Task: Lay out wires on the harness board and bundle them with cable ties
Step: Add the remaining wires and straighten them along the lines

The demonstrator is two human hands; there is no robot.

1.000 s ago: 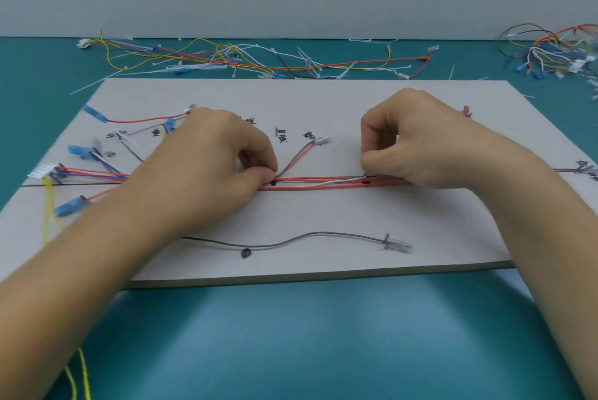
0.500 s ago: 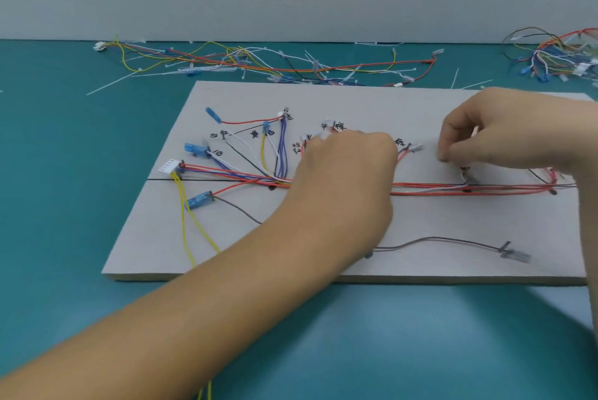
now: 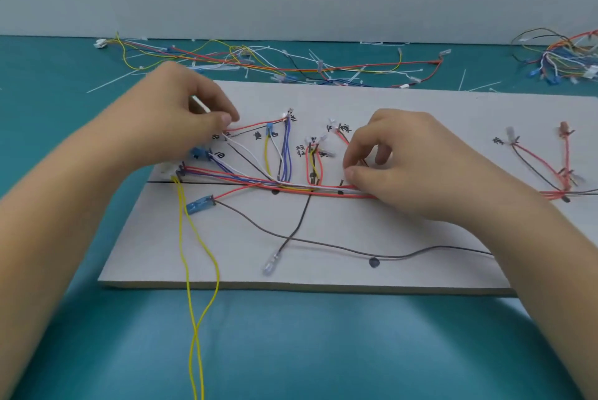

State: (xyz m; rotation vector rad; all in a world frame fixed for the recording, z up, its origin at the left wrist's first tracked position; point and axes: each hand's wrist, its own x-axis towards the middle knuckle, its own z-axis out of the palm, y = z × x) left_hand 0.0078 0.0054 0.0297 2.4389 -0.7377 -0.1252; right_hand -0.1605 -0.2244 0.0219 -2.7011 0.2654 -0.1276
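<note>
The layout stage is judged to be mostly done. On the grey harness board point(image 3: 356, 225), set on the teal mat point(image 3: 291, 351), a wire trunk point(image 3: 291, 187) of red, white, blue and yellow strands has been run from left to right along the drawn line. Branches have been fanned out toward the far edge, up to the handwritten labels: a red branch wire point(image 3: 255, 125) at the far left, blue and yellow ones in the middle, red loops further right.

Not everything is placed. Two yellow wires point(image 3: 194, 333) are hung off the near edge of the board, and a dark grey wire point(image 3: 297, 221) with a clear connector point(image 3: 270, 265) is left loose on the near half, dropping away from the trunk.

The left hand point(image 3: 174, 121) is closed in a pinch. A thin white strip point(image 3: 200, 104) — probably a cable tie — is held in its fingers, just beside the left end of the red branch wire. The right hand point(image 3: 407, 169) is curled over the middle of the board, and the trunk is pinched between its thumb and forefinger.

Bundling is judged to be barely begun. Short dark stubs point(image 3: 341, 182) are seen on the trunk, but whether they are ties or drawn marks cannot be told. Spare cable ties point(image 3: 110, 84) and loose wires point(image 3: 259, 59) are scattered on the mat beyond the far edge, and a further heap of wires point(image 3: 563, 59) is seen at the far right — supplies, it seems, for the work left.
</note>
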